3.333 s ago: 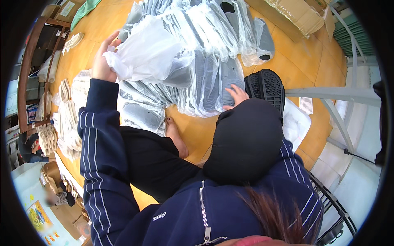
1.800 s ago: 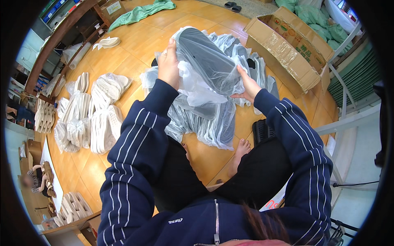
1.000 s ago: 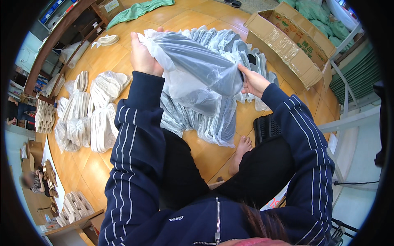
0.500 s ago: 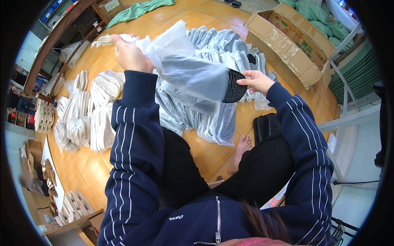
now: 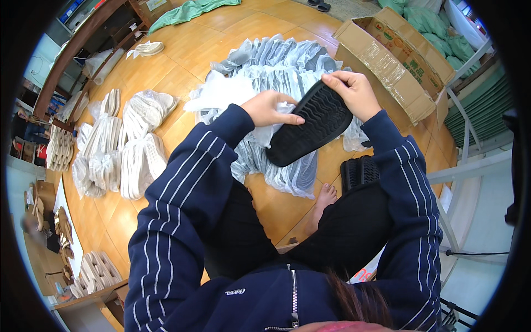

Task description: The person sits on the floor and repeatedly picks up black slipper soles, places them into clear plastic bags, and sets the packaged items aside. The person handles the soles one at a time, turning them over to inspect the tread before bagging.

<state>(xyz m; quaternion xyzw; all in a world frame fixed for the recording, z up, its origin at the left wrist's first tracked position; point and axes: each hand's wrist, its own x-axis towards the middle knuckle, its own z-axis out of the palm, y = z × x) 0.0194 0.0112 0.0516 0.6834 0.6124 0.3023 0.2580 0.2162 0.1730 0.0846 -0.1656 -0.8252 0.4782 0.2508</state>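
A black shoe sole (image 5: 312, 133) with a wavy tread is held tilted in front of me. My right hand (image 5: 357, 95) pinches its upper end, thumb on the tread. On the sole's left edge, my left hand (image 5: 270, 109) presses its thumb; its other fingers are partly hidden behind. A crumpled whitish plastic bag (image 5: 224, 91) hangs at the left hand. Beneath both hands, rows of dark soles in thin plastic bags (image 5: 290, 174) cover the floor. Two bare black soles (image 5: 359, 170) lie by my right knee, near my bare foot (image 5: 325, 199).
Several bundles of off-white soles (image 5: 145, 160), some in clear plastic, lie to the left. An open cardboard box (image 5: 381, 66) stands at the far right, beside a metal frame (image 5: 470, 127). A wooden shelf (image 5: 69, 58) and green cloth (image 5: 191, 14) are at the far left.
The black sole has come out of the plastic bag that covered most of it. My left hand has moved right and nearer, onto the sole; the right hand has raised its end.
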